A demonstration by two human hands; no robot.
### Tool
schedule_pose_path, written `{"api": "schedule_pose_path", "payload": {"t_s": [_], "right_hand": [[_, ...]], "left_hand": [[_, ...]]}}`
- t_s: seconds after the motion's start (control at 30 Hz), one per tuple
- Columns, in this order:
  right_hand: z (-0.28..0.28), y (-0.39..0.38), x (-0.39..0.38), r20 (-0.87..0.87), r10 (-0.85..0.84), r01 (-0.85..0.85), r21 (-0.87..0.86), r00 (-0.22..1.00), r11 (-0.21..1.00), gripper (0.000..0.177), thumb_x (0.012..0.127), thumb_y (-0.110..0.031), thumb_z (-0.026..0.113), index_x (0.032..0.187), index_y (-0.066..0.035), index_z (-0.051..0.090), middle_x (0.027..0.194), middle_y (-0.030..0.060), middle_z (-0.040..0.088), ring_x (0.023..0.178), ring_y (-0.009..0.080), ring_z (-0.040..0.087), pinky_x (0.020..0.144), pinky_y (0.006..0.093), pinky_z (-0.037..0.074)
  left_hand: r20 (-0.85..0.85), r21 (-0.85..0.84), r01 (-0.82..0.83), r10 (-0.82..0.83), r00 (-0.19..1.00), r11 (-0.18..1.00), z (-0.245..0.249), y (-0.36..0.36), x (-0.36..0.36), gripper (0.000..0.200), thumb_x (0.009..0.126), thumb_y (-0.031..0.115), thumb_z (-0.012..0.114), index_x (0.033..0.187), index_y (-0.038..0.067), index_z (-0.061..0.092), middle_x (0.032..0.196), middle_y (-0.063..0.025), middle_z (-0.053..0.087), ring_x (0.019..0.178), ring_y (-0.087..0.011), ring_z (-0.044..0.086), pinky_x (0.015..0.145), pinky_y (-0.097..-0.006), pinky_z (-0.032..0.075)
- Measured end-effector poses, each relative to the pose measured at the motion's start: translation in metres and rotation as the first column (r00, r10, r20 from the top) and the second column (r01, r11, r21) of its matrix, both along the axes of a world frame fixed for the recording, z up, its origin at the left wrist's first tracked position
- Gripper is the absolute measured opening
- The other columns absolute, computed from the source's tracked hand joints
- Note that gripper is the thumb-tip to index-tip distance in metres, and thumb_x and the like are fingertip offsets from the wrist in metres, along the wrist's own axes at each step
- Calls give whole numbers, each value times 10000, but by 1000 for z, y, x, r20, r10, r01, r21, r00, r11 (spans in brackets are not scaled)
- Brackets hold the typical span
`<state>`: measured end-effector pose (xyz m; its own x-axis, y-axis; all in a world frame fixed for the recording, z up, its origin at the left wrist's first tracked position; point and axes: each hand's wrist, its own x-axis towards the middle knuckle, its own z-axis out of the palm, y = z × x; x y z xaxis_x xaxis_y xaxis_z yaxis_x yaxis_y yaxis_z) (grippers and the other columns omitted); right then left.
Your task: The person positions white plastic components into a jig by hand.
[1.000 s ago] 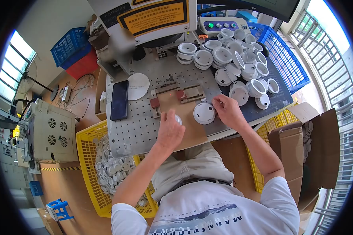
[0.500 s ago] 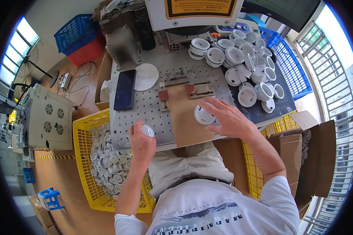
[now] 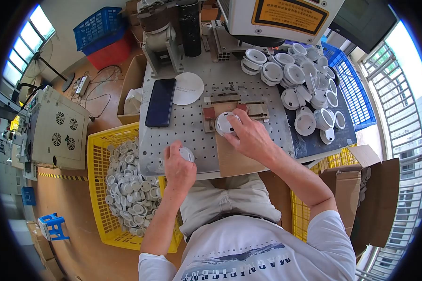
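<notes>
My right hand [image 3: 251,136] is closed on the edge of a round white plastic lid [image 3: 224,124] with dark slots in its face. It holds this lid beside a metal fixture with red pads [image 3: 209,113], over a brown cardboard strip [image 3: 239,158]. Near the front left of the perforated metal worktable [image 3: 197,126], my left hand [image 3: 180,167] grips another white lid [image 3: 187,154], partly hidden by the fingers. A large heap of similar white lids [image 3: 295,75] is piled on a dark mat at the right.
A black phone [image 3: 161,103] and a white disc [image 3: 189,88] lie at the left of the table. Above its back hangs a white machine head [image 3: 286,21] with a yellow label. A yellow basket [image 3: 96,187] full of white pieces stands at the lower left, and cardboard boxes [image 3: 335,187] at the right.
My right hand has moved left and away from me with its lid, from the cardboard strip to the fixture. My left hand still holds its lid; the camera view has shifted.
</notes>
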<state>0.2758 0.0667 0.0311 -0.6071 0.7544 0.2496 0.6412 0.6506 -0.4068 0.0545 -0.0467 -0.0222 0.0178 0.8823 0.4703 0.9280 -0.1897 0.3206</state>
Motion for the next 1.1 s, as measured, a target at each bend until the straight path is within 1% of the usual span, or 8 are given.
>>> {"api": "schedule_pose_path", "payload": {"t_s": [0.27, 0.37, 0.43, 0.8, 0.87, 0.97, 1.0, 1.1], "right_hand": [[-1, 4, -12, 1, -81, 81, 46, 997, 996, 403, 835, -224, 727, 1133, 0, 576, 1190, 211, 557, 796, 393, 671, 670, 448, 563], [3, 3, -17, 44, -115, 112, 61, 992, 992, 363, 842, -230, 719, 1041, 38, 576, 1172, 235, 555, 815, 357, 692, 679, 420, 575], [3, 4, -19, 16, -116, 114, 114, 993, 987, 341, 839, -222, 725, 1015, 36, 588, 1194, 221, 545, 802, 353, 692, 662, 425, 574], [-5, 20, -17, -39, -91, 93, 71, 995, 993, 250, 849, -185, 718, 1003, -13, 623, 1194, 179, 559, 828, 363, 679, 678, 435, 566], [-5, 19, -19, -37, -97, 100, 77, 995, 992, 248, 850, -186, 717, 1005, -15, 626, 1188, 174, 564, 828, 361, 679, 679, 439, 564], [-3, 16, -14, -26, -123, 125, 54, 992, 991, 232, 852, -176, 712, 1001, -22, 624, 1195, 171, 566, 837, 354, 680, 689, 441, 564], [-5, 16, -12, -88, -107, 115, 94, 990, 989, 237, 849, -175, 714, 1008, -25, 623, 1203, 160, 571, 841, 345, 682, 688, 436, 564], [-4, 10, 5, -205, -119, 149, 138, 971, 979, 247, 843, -169, 716, 1023, -27, 625, 1207, 136, 588, 843, 332, 684, 683, 427, 563]], "left_hand": [[22, 18, 1, -1, 1000, 1000, -3, 1, -1, 191, 539, -49, 690, 725, -54, 649, 1169, -220, 523, 1023, -416, 515, 867, -467, 452], [6, 4, 11, -11, 1000, 1000, 2, 0, 0, 202, 542, -50, 690, 739, -51, 646, 1171, -218, 520, 1027, -419, 511, 865, -467, 451], [25, 9, -2, 1, 1000, 1000, 1, 1, 2, 202, 522, -66, 699, 715, -62, 638, 1166, -211, 529, 1027, -413, 524, 875, -473, 448], [16, 32, -23, 22, 1000, 999, -2, 2, 1, 219, 498, -84, 683, 711, -72, 631, 1149, -202, 543, 1024, -399, 538, 884, -473, 447], [6, -26, -8, 8, 1000, 1000, -3, 1, -1, 238, 553, -31, 708, 786, -50, 659, 1184, -213, 521, 1040, -423, 506, 887, -480, 439], [-15, 2, 26, -26, 1000, 1000, 1, 1, -1, 215, 556, -47, 686, 769, -56, 660, 1168, -212, 536, 1037, -411, 512, 888, -472, 441], [-23, 11, 32, -32, 999, 999, 2, -1, -3, 215, 556, -47, 686, 769, -56, 660, 1168, -212, 536, 1037, -411, 512, 888, -472, 441], [146, -14, -58, 59, 987, 998, 3, -20, -18, 321, 582, -85, 594, 902, -76, 624, 1130, -214, 557, 1026, -404, 528, 898, -468, 443]]}}
